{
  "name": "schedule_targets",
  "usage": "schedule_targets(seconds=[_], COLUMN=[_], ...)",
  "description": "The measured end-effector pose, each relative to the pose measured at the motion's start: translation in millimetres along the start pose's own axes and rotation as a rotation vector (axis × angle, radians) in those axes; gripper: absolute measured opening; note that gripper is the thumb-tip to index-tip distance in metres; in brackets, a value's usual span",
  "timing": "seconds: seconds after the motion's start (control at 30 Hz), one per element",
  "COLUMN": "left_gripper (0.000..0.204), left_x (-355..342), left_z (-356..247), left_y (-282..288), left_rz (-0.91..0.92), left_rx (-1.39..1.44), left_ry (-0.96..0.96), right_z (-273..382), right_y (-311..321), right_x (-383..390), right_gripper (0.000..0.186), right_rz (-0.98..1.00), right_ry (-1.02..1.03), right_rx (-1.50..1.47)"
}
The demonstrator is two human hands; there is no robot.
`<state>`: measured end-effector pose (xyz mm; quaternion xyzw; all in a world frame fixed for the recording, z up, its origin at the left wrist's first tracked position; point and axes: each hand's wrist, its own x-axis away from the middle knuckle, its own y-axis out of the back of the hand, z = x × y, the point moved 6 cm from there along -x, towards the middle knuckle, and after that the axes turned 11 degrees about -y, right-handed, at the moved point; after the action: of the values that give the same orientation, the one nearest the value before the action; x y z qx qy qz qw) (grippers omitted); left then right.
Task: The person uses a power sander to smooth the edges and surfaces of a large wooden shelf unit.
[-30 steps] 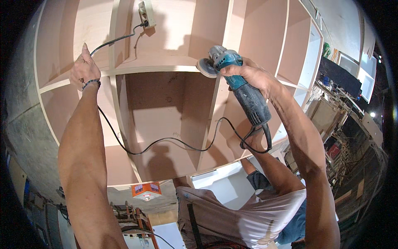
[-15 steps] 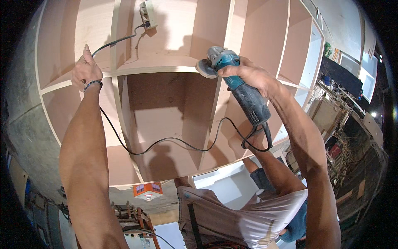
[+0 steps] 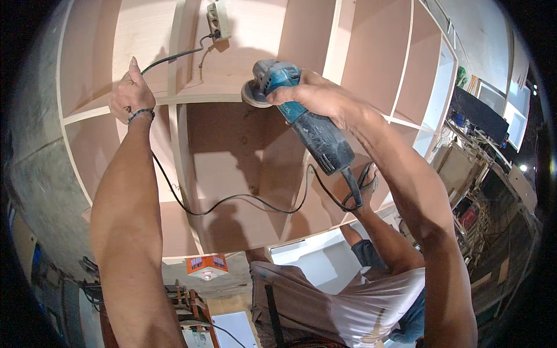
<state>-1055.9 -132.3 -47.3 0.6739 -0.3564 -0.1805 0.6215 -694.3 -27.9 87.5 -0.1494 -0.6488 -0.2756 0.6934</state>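
My right hand [image 3: 310,95] is wrapped round the body of a teal and black angle grinder [image 3: 325,142]. The grinder slants, with its head and round disc [image 3: 254,94] at the upper left, just in front of a cabinet divider and apparently apart from it. My left hand [image 3: 131,97], thumb up, is closed on the black power cord [image 3: 243,195] near the cabinet's left side. From that hand the cord runs up to a white power strip [image 3: 219,23] and sags in waves across to the grinder's tail.
An unpainted wooden cabinet [image 3: 223,97] with several open compartments fills the middle. Below its edge are a white open box [image 3: 325,261] and a small orange house-shaped box [image 3: 207,265]. A foot [image 3: 369,181] shows beside the cord. Cluttered scrap [image 3: 470,203] lies at the right.
My right hand has carried the grinder leftward, away from the right-hand divider. The left hand keeps its grip on the cord, and the whole view has shifted slightly.
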Motion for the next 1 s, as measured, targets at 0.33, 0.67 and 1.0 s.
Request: schedule_targets(seconds=[0.33, 0.67, 1.0], left_gripper=[0.071, 0.070, 0.047], left_x=[-0.9, 9.0, 17.0], left_z=[-5.7, -7.9, -27.0], left_y=[-1.8, 9.6, 34.7], left_rz=[0.000, -0.035, -0.647], left_rx=[0.027, -0.051, -0.297], left_ry=[-0.053, -0.024, -0.580], right_z=[18.8, -192.3, -333.3], right_y=[-19.7, 48.3, -1.3], right_x=[8.8, 186.0, 205.0], right_gripper=[0.055, 0.071, 0.058], right_rz=[0.153, -0.295, -0.247], right_ry=[-0.059, -0.108, 0.022], right_rx=[-0.069, -0.864, -1.234])
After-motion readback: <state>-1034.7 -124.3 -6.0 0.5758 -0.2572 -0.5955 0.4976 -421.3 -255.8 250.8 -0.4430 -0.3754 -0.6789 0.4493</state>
